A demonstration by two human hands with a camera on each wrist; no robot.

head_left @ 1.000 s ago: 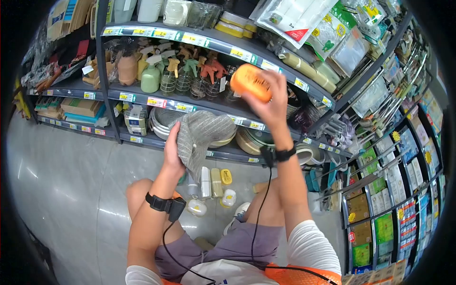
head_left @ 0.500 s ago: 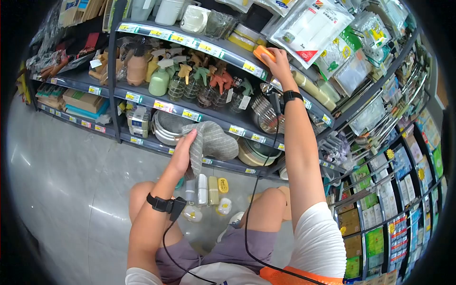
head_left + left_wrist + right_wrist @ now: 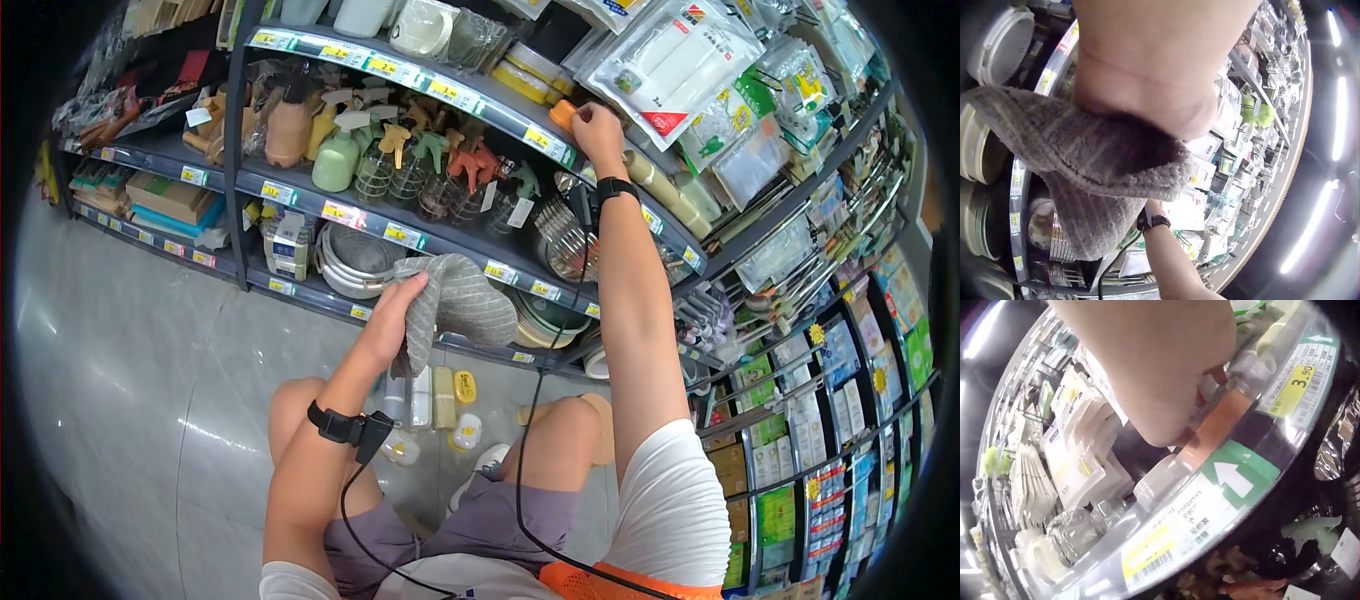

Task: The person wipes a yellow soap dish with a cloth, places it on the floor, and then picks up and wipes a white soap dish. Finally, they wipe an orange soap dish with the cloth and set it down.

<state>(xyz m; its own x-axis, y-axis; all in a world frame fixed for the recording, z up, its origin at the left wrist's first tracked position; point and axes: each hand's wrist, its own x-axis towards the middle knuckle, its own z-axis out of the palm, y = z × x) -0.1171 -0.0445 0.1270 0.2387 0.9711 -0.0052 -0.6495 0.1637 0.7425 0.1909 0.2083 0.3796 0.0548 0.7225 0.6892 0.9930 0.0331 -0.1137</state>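
At the upper shelf [image 3: 500, 119], the right grip [image 3: 600, 138] clasps an orange box [image 3: 560, 114], contents hidden; the left grip [image 3: 390, 322] clutches grey cloth [image 3: 465, 300].

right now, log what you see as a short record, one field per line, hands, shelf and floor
left hand: holds grey striped cloth
right hand: holds orange item at the front edge of the upper shelf
middle shelf: green spray bottle, among others
floor: yellow case beside beige roll
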